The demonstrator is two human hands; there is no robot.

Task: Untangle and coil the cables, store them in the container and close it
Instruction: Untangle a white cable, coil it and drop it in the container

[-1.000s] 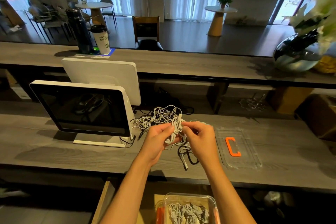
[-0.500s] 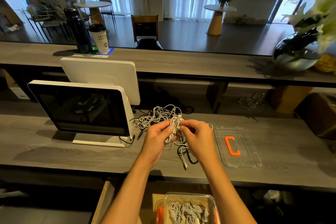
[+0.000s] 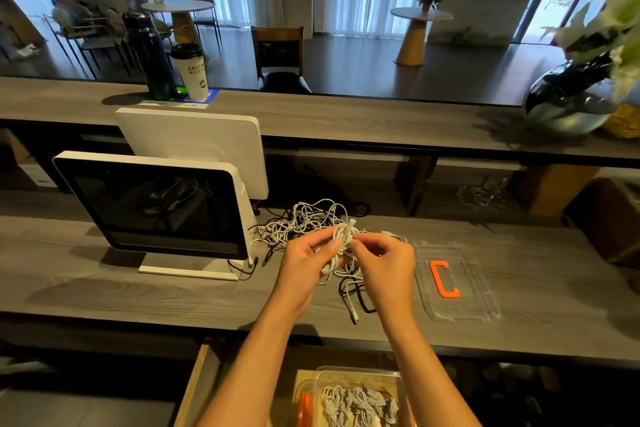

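Above desk | left hand (image 3: pixel 306 265) grips coiled white cable (image 3: pixel 341 241) | right hand (image 3: pixel 382 265) pinches it

left hand (image 3: pixel 304 269) — bare (no glove) | right hand (image 3: pixel 384 267) — bare | forearms — bare, unsleeved

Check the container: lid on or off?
Off. The clear container sits open below the counter with coiled cables inside; its lid, orange handle up, lies on the counter.
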